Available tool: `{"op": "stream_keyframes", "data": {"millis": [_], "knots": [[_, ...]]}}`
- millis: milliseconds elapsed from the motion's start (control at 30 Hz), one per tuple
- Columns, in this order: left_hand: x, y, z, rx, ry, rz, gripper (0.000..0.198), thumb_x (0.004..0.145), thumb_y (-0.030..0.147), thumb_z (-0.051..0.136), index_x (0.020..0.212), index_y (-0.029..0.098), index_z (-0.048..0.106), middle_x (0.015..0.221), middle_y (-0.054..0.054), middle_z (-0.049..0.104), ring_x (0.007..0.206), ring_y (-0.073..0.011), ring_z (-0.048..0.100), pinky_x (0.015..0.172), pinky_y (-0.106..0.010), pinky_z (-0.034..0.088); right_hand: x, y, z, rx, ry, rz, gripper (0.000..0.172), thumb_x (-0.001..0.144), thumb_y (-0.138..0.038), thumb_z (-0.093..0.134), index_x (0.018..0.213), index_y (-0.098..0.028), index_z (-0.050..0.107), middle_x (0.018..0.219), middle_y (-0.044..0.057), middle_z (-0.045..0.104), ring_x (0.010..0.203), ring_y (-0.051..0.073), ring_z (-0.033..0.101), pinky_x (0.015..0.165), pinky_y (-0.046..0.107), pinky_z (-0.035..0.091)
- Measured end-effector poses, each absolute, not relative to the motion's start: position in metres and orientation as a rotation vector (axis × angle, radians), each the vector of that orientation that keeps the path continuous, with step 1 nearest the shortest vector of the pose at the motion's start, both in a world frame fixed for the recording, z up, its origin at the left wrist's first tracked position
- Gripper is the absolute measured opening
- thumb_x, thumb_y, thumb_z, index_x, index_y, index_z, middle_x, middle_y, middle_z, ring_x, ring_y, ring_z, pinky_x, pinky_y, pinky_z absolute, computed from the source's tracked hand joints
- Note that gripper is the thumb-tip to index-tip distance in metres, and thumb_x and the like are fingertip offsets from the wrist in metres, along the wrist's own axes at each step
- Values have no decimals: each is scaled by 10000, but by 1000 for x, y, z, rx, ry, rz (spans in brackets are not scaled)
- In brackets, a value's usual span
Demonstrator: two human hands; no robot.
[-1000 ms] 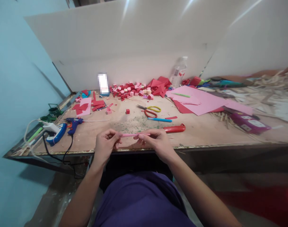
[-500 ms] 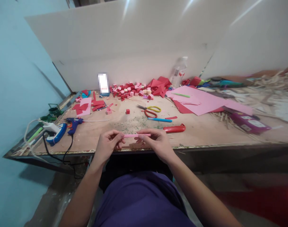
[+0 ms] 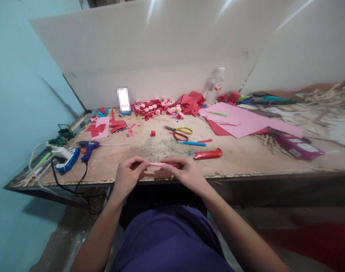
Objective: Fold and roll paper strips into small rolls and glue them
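A thin pink paper strip (image 3: 157, 164) lies level between my two hands at the near edge of the wooden table (image 3: 246, 162). My left hand (image 3: 128, 175) pinches its left end with thumb and fingers closed. My right hand (image 3: 185, 173) is closed over the strip's right part, covering most of it. A red-handled cutter (image 3: 208, 154) lies on the table just beyond my right hand. Farther off are yellow-and-red scissors (image 3: 180, 133) and a blue pen (image 3: 191, 143).
A blue glue gun (image 3: 87, 147) with a black cord and a white plug sit at the left. A heap of small red and pink cubes (image 3: 157, 107) lies at the back, pink paper sheets (image 3: 240, 121) and wooden sticks (image 3: 319, 109) at the right. White boards wall the back.
My right hand has slid left along the strip toward my left hand, so less of the strip shows. Both hands have dropped slightly.
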State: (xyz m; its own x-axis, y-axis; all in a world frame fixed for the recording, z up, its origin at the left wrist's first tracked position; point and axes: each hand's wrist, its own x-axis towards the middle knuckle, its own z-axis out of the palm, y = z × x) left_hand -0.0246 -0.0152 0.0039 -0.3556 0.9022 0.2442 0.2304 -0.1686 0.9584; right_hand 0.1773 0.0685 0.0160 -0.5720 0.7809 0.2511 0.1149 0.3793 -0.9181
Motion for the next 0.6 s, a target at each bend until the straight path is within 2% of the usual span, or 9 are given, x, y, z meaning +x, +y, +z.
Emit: {"op": "stream_keyframes", "data": {"millis": [200, 400, 600], "knots": [[-21, -16, 5, 1289, 1559, 1578, 194, 795, 370, 791, 790, 177, 770, 728, -24, 754, 643, -155, 688, 625, -228, 545, 177, 68, 15, -688, -2085, 1217, 305, 967, -400, 634, 867, -178, 816, 707, 54, 756, 609, 191, 663, 619, 303, 523], [-22, -15, 3, 1281, 1563, 1547, 218, 795, 388, 792, 792, 170, 778, 705, -28, 747, 630, -165, 691, 616, -236, 552, 175, 63, 16, -697, -2145, 994, 264, 981, -323, 601, 876, -187, 801, 759, 58, 772, 663, 192, 667, 670, 290, 503], [-23, -20, 4, 1467, 1555, 1539, 149, 833, 341, 774, 787, 200, 792, 831, -38, 780, 786, -185, 723, 737, -244, 571, 173, 64, 16, -660, -2259, 949, 234, 961, -352, 652, 895, -187, 805, 717, 31, 727, 607, 152, 576, 616, 267, 424]]}}
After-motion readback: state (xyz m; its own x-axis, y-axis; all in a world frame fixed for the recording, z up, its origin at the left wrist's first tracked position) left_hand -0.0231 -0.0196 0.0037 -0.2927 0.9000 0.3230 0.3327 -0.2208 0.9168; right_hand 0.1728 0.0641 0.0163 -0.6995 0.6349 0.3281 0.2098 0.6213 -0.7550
